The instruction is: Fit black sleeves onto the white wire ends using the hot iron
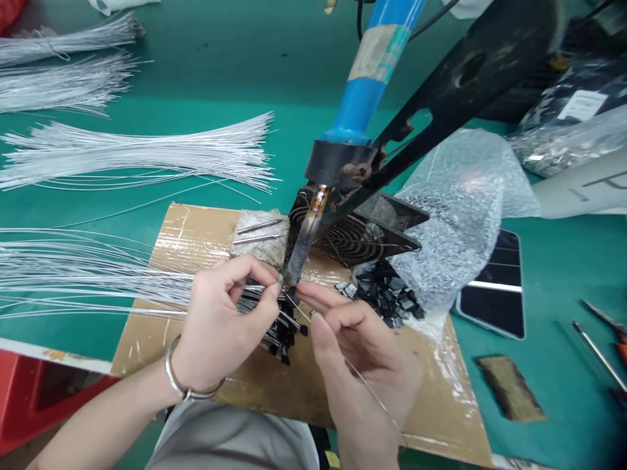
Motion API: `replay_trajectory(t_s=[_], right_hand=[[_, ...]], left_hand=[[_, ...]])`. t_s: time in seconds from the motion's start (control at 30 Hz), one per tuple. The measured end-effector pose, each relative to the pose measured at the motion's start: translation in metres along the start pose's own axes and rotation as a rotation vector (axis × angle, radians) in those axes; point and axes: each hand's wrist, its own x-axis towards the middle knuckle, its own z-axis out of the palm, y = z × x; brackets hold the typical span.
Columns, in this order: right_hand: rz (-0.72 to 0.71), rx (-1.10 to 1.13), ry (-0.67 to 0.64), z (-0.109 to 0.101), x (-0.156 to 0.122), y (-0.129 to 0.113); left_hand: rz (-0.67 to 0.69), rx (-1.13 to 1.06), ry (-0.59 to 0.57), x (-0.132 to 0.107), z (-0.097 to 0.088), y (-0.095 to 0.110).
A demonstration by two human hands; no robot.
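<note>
My left hand (223, 323) is closed in a pinch on a bundle of white wires with small black parts (281, 333) on their ends, holding one end up to the tip of a fixed soldering iron (306, 238) with a blue handle (375, 72). My right hand (360, 356) is closed on a thin strand of solder wire (372, 391), whose end meets the iron tip. Both hands work over a taped cardboard pad (196, 241).
Bundles of white wires (142, 153) lie across the green table on the left. A small black fan (353, 238) sits behind the iron. A pile of black parts (386, 294) spills from a bubble-wrap bag (455, 209). On the right are a phone (494, 287), a brown block (509, 388) and tools (600, 349).
</note>
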Motion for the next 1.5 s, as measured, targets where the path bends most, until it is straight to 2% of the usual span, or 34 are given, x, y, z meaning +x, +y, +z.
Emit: replay_trajectory(t_s=[0.27, 0.93, 1.3, 1.5], right_hand=[[0.048, -0.01, 0.022, 0.0, -0.003, 0.0], [0.002, -0.118, 0.051, 0.002, -0.007, 0.0], [0.06, -0.127, 0.095, 0.007, -0.008, -0.006], [0.042, -0.117, 0.11, 0.01, -0.008, -0.006]], left_hand=[[0.01, -0.002, 0.001, 0.0, -0.001, 0.001], [0.008, 0.022, -0.002, -0.001, -0.001, 0.002], [0.01, 0.029, 0.002, -0.002, -0.002, 0.003], [0.01, 0.027, 0.0, -0.001, -0.002, 0.002]])
